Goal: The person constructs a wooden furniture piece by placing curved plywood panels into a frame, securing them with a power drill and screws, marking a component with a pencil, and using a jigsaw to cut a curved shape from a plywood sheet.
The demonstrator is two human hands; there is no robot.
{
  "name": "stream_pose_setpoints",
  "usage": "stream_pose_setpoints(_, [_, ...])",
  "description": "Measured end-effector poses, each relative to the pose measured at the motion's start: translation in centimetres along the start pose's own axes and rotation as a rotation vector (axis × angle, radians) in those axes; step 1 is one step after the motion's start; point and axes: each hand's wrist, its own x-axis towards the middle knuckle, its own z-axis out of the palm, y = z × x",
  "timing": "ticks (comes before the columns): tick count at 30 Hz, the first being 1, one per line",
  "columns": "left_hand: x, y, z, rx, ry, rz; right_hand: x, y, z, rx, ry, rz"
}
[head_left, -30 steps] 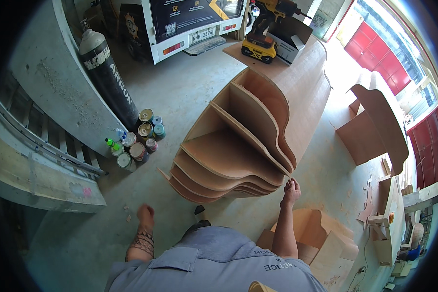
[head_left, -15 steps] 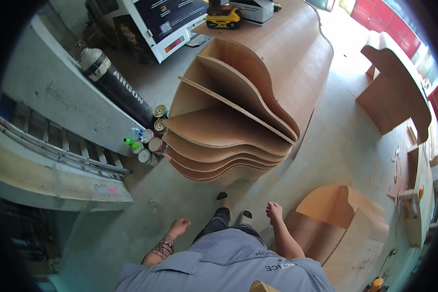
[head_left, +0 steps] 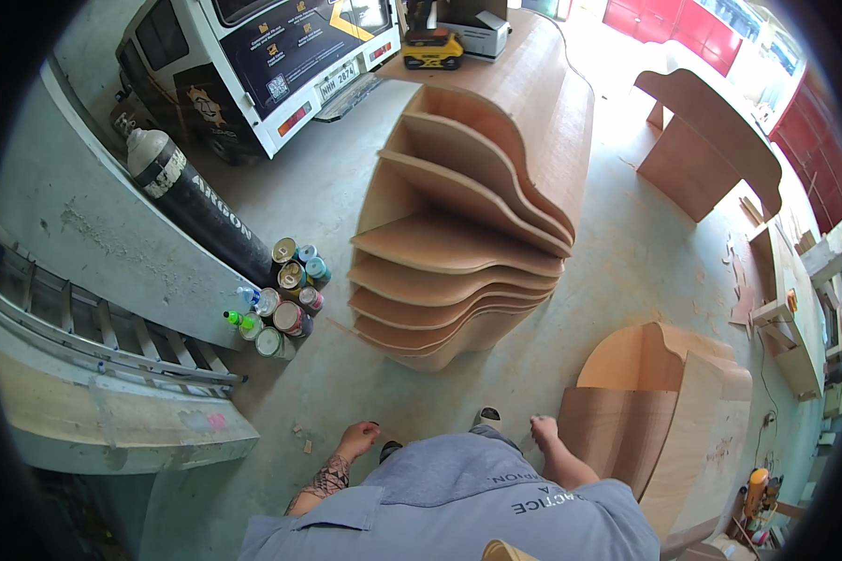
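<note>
My left hand [head_left: 360, 438] hangs low by my side, its fingers curled with nothing seen in them. On the other side my right hand [head_left: 544, 430] is also loosely closed, and no object shows in it. Neither hand touches anything. Ahead of me stands a large wavy plywood structure [head_left: 458, 252], its near end showing several curved panels like shelves. Nearest my right hand is a smaller curved plywood piece [head_left: 617, 421] on the floor.
A black gas cylinder [head_left: 201, 201] leans by the left wall, with several paint cans [head_left: 292, 318] at its foot. A white van [head_left: 271, 103] stands behind. A yellow-and-black power tool battery [head_left: 432, 51] and a white box [head_left: 482, 37] sit on the structure. Another plywood piece [head_left: 706, 140] stands far right.
My view has shifted, bringing more of the van and cans into sight. My feet have changed position in a step. Both hands stay low and empty-looking.
</note>
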Motion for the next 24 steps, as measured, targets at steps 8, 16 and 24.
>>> stream_pose_setpoints(8, [3.7,-16.5,-12.7,-0.321,0.242,-0.033,-11.1,-13.4,4.5,0.074,-0.205,0.067])
stream_pose_setpoints(16, [0.8,-36.5,-14.4,-0.895,0.622,-0.429,-24.0,-29.9,9.1,-0.783,-0.586,-0.654])
stream_pose_setpoints(24, [-8.5,-39.5,9.2,0.268,0.013,-0.022,-21.3,-28.6,9.7,-0.860,-0.493,-0.483])
